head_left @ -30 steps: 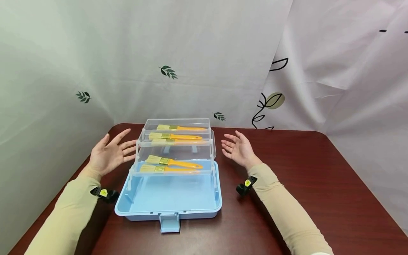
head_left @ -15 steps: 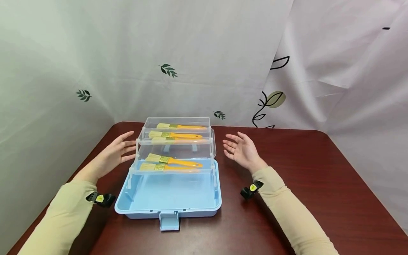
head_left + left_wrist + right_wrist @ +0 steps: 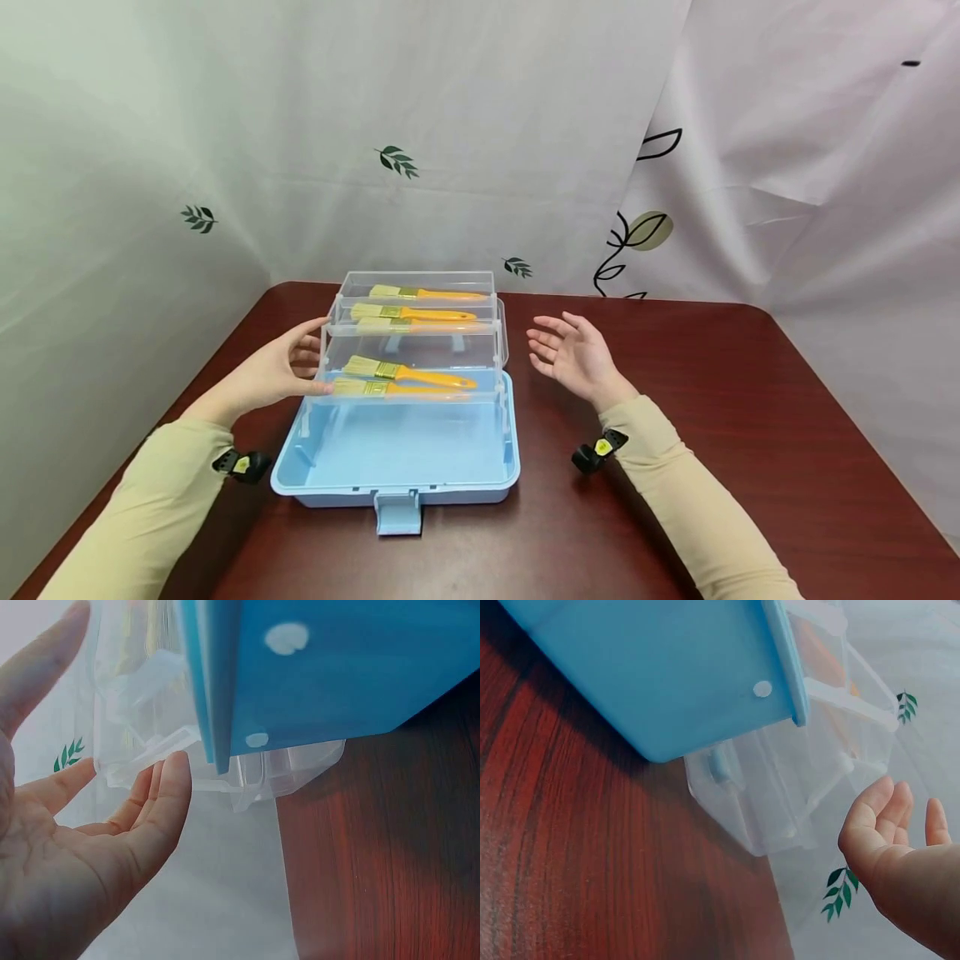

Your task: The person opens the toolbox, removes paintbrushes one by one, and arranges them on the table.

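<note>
A light blue storage box (image 3: 405, 454) stands unfolded on the table, its clear tiered trays (image 3: 408, 347) raised over the back. Several paintbrushes (image 3: 438, 378) with yellow handles and pale bristles lie in these trays. My left hand (image 3: 262, 371) is at the left end of the trays, thumb at the lowest tray's front corner and fingers toward the tray above. In the left wrist view its fingers (image 3: 64, 787) are spread, one tip right at a clear tray edge. My right hand (image 3: 577, 354) hovers right of the box, palm inward, fingers loosely bent, holding nothing.
The box's clear lid (image 3: 742, 802) hangs back behind the base. A blue latch (image 3: 398, 512) sticks out at the front. The dark red wooden table (image 3: 720, 433) extends to the right. A white curtain (image 3: 480, 125) with leaf prints hangs behind.
My left hand has turned and moved right, from beside the trays to their left end, with the thumb now at the lowest tray. My right hand has shifted slightly right.
</note>
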The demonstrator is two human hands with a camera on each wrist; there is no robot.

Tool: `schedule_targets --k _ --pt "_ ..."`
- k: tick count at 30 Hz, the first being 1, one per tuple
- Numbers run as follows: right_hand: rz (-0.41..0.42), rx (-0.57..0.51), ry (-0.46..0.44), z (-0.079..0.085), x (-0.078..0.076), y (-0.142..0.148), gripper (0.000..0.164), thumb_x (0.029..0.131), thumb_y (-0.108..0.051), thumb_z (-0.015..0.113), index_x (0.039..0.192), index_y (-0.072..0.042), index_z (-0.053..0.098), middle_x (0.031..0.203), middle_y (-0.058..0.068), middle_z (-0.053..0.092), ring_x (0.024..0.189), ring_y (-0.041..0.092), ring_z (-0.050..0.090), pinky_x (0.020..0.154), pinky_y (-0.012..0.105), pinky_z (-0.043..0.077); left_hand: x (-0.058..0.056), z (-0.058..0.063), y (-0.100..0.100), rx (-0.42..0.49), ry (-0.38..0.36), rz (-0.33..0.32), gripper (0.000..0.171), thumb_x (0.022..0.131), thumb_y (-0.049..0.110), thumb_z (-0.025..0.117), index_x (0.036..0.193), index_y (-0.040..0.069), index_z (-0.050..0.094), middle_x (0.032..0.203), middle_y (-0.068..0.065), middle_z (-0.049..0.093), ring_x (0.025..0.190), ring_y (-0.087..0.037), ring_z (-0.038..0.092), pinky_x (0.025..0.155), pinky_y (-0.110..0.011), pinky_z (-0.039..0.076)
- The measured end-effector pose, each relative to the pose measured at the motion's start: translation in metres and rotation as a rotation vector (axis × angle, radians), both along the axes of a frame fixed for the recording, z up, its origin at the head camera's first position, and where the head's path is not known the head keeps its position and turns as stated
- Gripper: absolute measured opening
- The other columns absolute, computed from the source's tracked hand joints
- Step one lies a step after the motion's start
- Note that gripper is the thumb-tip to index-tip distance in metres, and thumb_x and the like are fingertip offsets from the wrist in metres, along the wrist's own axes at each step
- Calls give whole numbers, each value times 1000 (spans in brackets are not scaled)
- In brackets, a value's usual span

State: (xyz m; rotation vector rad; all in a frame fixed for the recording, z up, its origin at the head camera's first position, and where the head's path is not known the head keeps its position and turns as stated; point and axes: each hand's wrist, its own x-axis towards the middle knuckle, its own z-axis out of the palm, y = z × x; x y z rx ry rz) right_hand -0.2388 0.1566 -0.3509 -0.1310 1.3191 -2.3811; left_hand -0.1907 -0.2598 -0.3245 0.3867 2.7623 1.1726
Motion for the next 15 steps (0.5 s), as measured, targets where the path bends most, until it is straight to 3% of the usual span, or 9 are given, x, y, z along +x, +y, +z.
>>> schedule_targets --k 5,9,15 --pt "36 -17 24 10 -3 -2 39 101 -36 24 112 -12 53 106 5 53 97 16 48 83 28 46 -2 1 -2 -13 -10 -4 105 74 24 82 151 6 13 124 -27 44 108 -42 54 90 -53 49" --pt "74 -10 62 26 -8 -7 37 102 -33 24 113 -11 50 102 4 54 94 15 50 82 28 46 -2 0 -3 -22 -21 0 107 72 25 83 152 8 14 124 -26 44 107 -40 54 90 -51 50" --pt "118 103 133 58 -26 -22 31 101 -29 27 113 -13 50 99 2 54 93 15 51 83 28 46 -3 -3 -4 -7 -20 -18 106 72 22 83 152 8 14 124 -27 44 106 -39 56 88 -49 51"
